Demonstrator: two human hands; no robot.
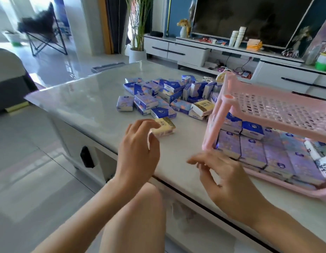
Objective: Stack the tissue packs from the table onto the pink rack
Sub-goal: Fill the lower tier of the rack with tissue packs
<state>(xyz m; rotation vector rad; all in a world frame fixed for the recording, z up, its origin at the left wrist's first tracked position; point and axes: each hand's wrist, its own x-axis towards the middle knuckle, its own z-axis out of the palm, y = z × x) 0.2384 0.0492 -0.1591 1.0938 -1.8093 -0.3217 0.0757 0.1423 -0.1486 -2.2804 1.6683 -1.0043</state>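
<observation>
Left hand (138, 147) pinches yellow pack (166, 126) (right hand (226, 179) loose by rack (224, 110))

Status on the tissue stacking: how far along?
Roughly halfway, I'd guess. Done: the pink rack holds shelved packs across its lower level. In hand: the left hand pinches a cream pack on the table; the right hand, empty, hovers by the rack's front corner. Left: the loose packs piled on the table; the top shelf shows none.
</observation>
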